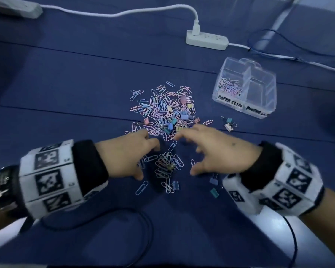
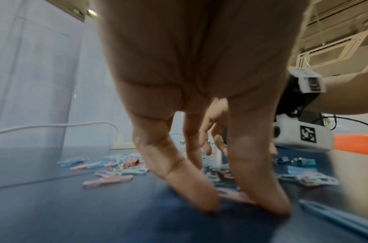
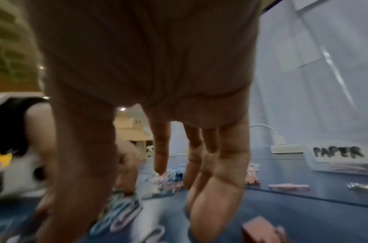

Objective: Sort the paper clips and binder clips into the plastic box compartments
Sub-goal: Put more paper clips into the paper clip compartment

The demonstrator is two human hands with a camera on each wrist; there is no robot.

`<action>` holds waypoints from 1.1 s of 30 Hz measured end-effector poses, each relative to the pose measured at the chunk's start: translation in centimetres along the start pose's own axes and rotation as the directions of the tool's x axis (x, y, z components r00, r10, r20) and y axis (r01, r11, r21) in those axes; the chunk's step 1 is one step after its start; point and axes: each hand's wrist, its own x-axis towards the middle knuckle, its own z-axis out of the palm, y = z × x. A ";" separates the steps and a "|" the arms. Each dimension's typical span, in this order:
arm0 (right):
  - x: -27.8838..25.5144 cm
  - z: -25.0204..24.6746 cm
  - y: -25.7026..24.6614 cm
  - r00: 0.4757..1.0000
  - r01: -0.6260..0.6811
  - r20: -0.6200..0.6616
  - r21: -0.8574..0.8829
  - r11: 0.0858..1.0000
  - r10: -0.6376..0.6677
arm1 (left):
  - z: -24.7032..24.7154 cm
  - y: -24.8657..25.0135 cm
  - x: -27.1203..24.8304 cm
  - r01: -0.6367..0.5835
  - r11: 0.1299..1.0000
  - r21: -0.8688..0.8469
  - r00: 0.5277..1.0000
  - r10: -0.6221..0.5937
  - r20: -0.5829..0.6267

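between the spread, empty left hand [image 1: 124, 153] and right hand [image 1: 213, 149] sits a small raked heap of thin pastel wire paper clips [image 1: 166, 165], light, slippery, likely best scooped from underneath.

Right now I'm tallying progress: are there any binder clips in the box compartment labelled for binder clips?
No: in the head view that compartment of the plastic box looks empty, and only the paper clips lie in the other.

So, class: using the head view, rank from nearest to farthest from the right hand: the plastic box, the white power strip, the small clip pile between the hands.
1. Small clip pile, just left of the right hand.
2. Plastic box, ahead, right.
3. White power strip, farthest back.
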 end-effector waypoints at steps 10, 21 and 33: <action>1.9 1.1 -0.1 1.000 -0.008 -0.006 0.108 0.994 0.009 | -0.7 1.4 2.0 -0.070 0.992 -0.105 0.996 0.063 -0.068; 2.4 1.4 0.1 0.998 0.038 -0.055 0.121 0.992 -0.032 | -0.4 2.5 2.8 -0.143 0.986 0.087 0.972 0.157 -0.173; 2.7 1.6 0.9 0.992 0.040 -0.127 0.096 0.995 -0.028 | -1.9 0.9 3.1 -0.145 0.984 -0.104 0.960 0.115 -0.255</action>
